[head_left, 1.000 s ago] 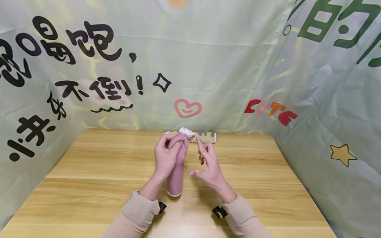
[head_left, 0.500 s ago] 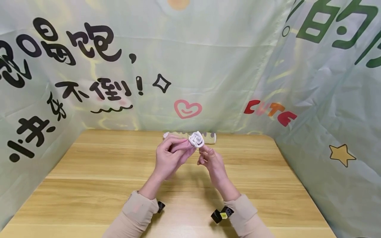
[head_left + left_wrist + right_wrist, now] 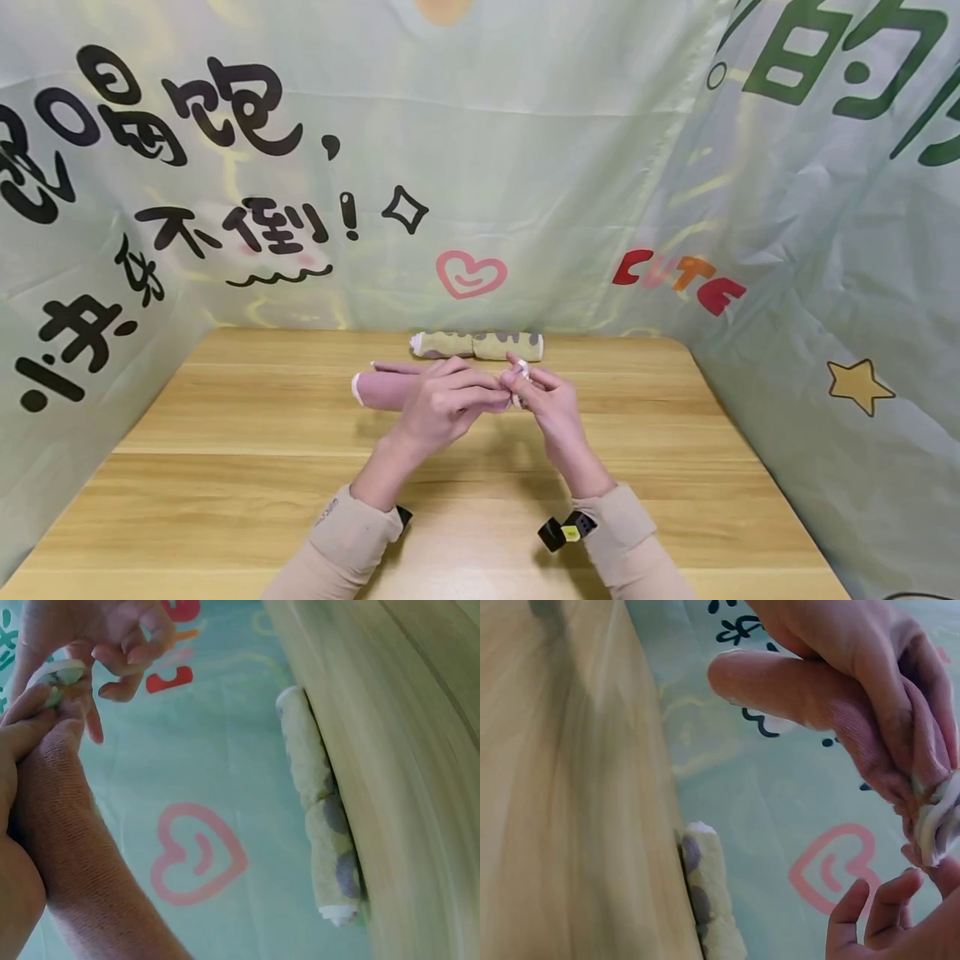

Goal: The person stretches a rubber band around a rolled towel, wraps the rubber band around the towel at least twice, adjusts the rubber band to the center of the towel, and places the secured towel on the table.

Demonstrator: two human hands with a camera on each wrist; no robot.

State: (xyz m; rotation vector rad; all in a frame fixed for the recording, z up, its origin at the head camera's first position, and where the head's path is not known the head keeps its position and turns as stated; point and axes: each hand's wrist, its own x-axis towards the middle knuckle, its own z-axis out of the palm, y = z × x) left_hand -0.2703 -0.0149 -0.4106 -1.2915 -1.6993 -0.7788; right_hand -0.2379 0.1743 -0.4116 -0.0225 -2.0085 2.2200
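A pink cloth roll with pale edges is held above the table, lying crosswise in the head view. My left hand grips it near its right end, the back of the hand covering much of it. At that end a white, coiled tip shows in the right wrist view. My right hand pinches this tip between thumb and forefinger; the other fingers are loosely bent. Part of the roll's gathered end is hidden by fingers.
A yellow-green cloth roll with purple-grey spots, cinched at its middle, lies along the back edge of the wooden table. A printed cloth backdrop rises behind and at both sides.
The pink roll's far end has swung from pointing toward me to pointing left. Its white tip turned rightward, and my right hand came from apart to pinching it.
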